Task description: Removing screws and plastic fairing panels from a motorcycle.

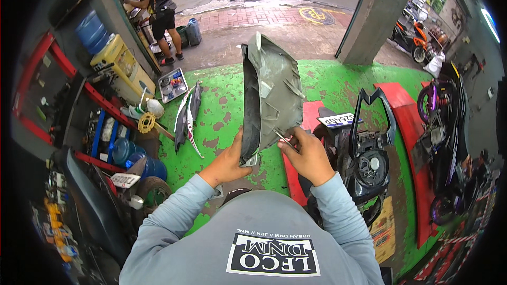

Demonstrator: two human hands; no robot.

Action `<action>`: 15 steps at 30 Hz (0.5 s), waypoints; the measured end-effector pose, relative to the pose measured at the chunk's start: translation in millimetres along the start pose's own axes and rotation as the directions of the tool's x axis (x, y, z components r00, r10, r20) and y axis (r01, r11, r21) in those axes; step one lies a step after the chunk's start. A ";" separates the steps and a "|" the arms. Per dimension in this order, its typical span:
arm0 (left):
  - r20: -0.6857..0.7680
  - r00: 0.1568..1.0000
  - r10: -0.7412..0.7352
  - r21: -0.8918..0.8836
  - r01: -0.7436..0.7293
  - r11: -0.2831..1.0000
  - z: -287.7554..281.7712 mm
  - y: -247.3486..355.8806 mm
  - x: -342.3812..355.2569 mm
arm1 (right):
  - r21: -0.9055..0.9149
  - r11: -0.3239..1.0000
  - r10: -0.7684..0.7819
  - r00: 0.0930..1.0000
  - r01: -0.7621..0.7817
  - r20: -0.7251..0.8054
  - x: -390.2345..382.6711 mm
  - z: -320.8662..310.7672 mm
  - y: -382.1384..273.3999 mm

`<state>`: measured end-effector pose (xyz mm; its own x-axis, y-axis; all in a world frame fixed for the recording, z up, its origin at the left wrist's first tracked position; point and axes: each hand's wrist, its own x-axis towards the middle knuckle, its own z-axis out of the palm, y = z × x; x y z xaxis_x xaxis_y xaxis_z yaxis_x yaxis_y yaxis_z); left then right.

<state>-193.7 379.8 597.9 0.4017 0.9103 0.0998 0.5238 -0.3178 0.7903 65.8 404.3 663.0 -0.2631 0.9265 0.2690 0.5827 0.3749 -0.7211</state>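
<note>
In front of me stands a grey-green plastic motorcycle body panel point(274, 89), long and hollow, with its ribbed inner side facing me and a dark strip down its left edge. My left hand point(228, 162) is closed round the panel's lower left edge. Low on the right side of the panel, my right hand point(312, 158) pinches a thin metal tool point(282, 136) whose tip lies against the panel's inner face. The tool's exact kind is too small to tell.
A partly stripped scooter point(372, 166) stands close on my right, beside a red ramp point(404, 126). On the green floor at left lie a fairing piece point(187, 119) and a metal tray point(173, 85) of parts. A person point(158, 13) works near the doorway.
</note>
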 end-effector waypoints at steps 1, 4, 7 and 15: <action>0.042 0.999 -0.028 0.013 0.027 1.000 1.1 0.0 1.3 | 0.012 0.999 -0.045 0.999 0.045 -0.024 0.9 0.3 -2.2; 0.090 0.996 -0.002 0.007 0.002 1.000 6.5 -0.8 3.8 | 0.060 0.998 0.030 1.000 -0.030 -0.001 4.3 1.3 -3.9; 0.067 0.997 0.027 0.036 -0.029 0.999 11.9 -2.8 7.9 | 0.090 0.995 0.033 0.999 -0.030 -0.033 5.4 4.7 0.6; 0.008 0.998 0.061 0.062 -0.061 0.996 18.8 -0.6 17.4 | 0.071 0.997 0.003 0.982 0.010 -0.186 4.7 16.8 19.9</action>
<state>-172.9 390.9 587.8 0.4389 0.8872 0.1425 0.5442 -0.3886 0.7435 63.2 415.5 639.2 -0.1133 0.9176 0.3809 0.5236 0.3810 -0.7620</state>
